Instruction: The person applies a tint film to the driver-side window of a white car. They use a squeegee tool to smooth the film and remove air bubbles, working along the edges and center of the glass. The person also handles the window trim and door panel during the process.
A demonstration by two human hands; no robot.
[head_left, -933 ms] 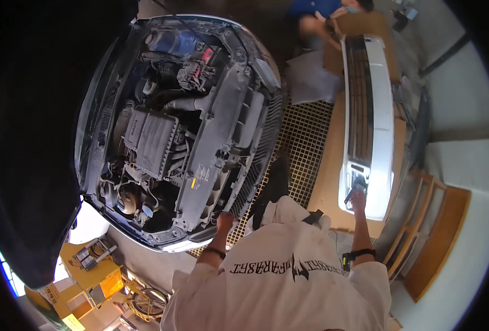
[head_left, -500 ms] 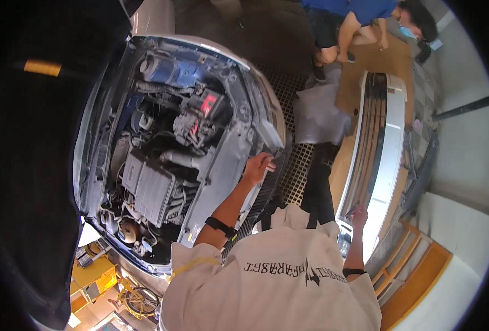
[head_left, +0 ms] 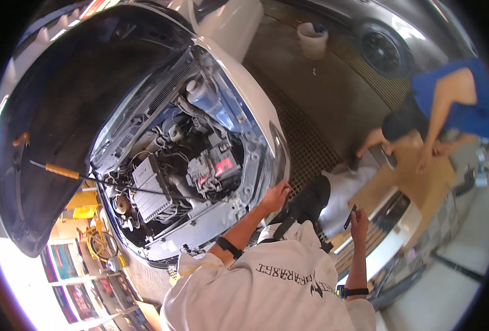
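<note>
An engine bay (head_left: 184,165) lies under the raised hood (head_left: 84,99) of a white car on my left. My left hand (head_left: 277,197) is at the car's front edge, below the headlight (head_left: 279,149). Its fingers are curled together, and whatever is in them is hidden. Out to the right, my right hand (head_left: 359,222) is closed round a thin dark tool (head_left: 348,220), whose exact kind I cannot make out. Beyond it a detached white bumper (head_left: 412,223) with a dark slatted grille lies on cardboard (head_left: 434,179).
A person in blue (head_left: 454,99) crouches by the bumper at the right. A pale bucket (head_left: 313,43) stands on the floor farther off, near a dark car's wheel (head_left: 381,48). Floor grating (head_left: 310,143) runs past the car. A prop rod (head_left: 101,180) crosses the engine bay.
My view has swung round toward the car and the far floor. The right hand has risen away from the bumper with the dark tool. My left hand's fingers have curled in more.
</note>
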